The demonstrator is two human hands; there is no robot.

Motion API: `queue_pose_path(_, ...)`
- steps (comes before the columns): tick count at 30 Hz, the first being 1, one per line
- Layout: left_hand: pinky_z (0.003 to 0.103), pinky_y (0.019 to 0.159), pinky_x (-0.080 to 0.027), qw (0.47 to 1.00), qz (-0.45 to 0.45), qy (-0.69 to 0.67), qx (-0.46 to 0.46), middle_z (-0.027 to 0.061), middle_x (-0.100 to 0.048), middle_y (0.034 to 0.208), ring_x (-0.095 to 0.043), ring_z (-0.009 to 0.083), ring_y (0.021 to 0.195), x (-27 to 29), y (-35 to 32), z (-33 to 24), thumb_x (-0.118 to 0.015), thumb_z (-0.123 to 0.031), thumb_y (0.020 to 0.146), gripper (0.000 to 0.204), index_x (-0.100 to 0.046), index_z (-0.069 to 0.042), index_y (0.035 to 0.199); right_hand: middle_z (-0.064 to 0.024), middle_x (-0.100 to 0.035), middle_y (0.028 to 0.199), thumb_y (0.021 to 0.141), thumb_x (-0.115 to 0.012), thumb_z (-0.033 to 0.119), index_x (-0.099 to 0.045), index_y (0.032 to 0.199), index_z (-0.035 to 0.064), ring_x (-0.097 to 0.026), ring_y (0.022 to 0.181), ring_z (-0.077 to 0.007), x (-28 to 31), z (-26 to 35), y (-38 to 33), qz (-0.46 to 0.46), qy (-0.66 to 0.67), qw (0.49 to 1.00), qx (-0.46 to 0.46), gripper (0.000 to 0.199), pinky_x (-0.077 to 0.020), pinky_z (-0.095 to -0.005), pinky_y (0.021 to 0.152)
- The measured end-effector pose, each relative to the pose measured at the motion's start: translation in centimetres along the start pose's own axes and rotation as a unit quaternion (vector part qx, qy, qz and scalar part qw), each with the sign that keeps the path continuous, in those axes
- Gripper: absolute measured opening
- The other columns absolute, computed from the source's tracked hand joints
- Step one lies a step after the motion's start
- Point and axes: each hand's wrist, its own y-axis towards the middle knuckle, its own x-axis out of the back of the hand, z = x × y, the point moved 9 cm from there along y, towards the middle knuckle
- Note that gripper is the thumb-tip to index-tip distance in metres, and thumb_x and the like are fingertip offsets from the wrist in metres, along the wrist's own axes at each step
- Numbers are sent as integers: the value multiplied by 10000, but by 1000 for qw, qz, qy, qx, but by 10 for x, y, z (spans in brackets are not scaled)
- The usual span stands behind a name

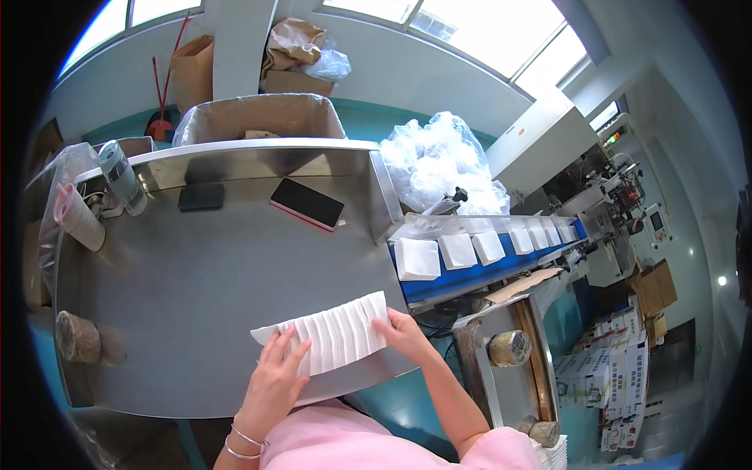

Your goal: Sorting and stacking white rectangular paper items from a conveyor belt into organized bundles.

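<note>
A long row of folded white paper napkins (337, 333) lies slantwise near the front edge of the steel table (196, 274). Over its left part rests my left hand (278, 364), fingers spread across the napkins and thumb on the near side, gripping that end. My right hand (401, 333) closes on the right end, fingertips and thumb pressed to the napkins. The undersides of the row are hidden.
Several white napkin stacks (458, 251) sit on a blue conveyor (423, 291) leading to a machine (619, 188). A phone (307, 204), dark flat case (201, 197), bottle (123, 178), pink cup (78, 219) and tape-wrapped roll (78, 337) stand or lie on the table.
</note>
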Motion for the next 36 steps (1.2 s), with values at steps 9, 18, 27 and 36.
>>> queue_pose_path(9, 430, 994, -376, 1000, 0, 8, -15, 192, -375, 1327, -357, 405, 1238, -1, 1, -4, -706, -12, 686, 561, -496, -58, 1205, -70, -584, 1092, 901, -455, 69, -468, 1192, -6, -575, 989, -146, 30, -18, 12, -72, 197, 978, 10, 300, -468, -303, 854)
queue_pose_path(18, 436, 974, -371, 992, -20, 118, -48, 210, -191, 1414, -246, 378, 1269, -6, 18, -22, -804, -140, 594, 734, -479, -145, 1252, -96, -532, 1173, 936, -475, 271, -408, 1271, -9, -561, 959, -138, 10, 21, 5, -107, 150, 976, 112, 442, -481, -262, 759)
queue_pose_path(27, 602, 825, -410, 973, 70, 218, -40, 115, -175, 1455, -249, 345, 1298, -54, 59, -36, -793, -294, 616, 818, -383, -371, 1320, -26, -583, 1020, 896, -508, 127, -475, 1215, 3, -527, 910, -77, -7, 24, -1, -75, 60, 993, 71, 344, -453, -242, 760)
queue_pose_path(36, 618, 810, -408, 940, 147, 306, -18, 92, -195, 1459, -244, 327, 1309, -78, 76, -37, -733, -305, 699, 771, -324, -409, 1344, -167, -503, 1192, 922, -467, 147, -339, 1289, 10, -571, 1019, -239, 72, -52, 7, -264, 487, 833, -5, 412, -513, -352, 825)
